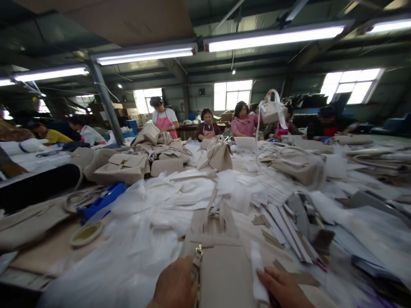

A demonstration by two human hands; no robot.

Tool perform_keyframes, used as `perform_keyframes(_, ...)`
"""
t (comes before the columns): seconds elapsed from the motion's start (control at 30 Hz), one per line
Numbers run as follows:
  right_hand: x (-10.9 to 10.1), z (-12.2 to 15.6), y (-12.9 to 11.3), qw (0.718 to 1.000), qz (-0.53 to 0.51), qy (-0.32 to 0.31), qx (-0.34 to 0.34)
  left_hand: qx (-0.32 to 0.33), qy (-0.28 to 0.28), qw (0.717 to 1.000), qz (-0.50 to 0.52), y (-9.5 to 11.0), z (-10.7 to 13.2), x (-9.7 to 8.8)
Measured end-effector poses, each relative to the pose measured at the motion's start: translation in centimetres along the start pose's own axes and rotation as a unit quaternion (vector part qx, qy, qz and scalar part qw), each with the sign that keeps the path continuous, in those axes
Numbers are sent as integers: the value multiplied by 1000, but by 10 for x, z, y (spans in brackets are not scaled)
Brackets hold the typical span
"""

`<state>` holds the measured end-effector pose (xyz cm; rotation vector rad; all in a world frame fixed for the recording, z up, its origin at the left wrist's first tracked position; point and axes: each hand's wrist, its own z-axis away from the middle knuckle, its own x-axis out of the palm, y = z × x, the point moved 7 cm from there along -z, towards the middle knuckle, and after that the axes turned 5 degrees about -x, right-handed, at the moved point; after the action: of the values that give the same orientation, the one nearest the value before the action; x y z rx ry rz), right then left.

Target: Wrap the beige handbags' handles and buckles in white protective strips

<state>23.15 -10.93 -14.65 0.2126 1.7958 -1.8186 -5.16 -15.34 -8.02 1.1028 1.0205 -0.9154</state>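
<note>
Head view: I see beige bag [221,265] on bench [41,256]. Left hand [175,284] clasps its edge; right hand [282,288] touches white wad [258,273], grip cut off, can't tell. White sheets [141,226] and blue tray [102,201] crowd round.

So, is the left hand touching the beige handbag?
Touching. The head view shows the left hand pressed against the left edge of the beige handbag, just below its gold clasp, with no gap between them.
</note>
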Motion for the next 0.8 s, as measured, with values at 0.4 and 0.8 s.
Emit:
perform_keyframes(0.4,17,33,-29,986,-122,-53,100,-158,-113,689,698,-24,-9,34)
perform_keyframes(0.8,-81,34,-36,987,128,89,-46,-65,-137,698,700,41,-8,35)
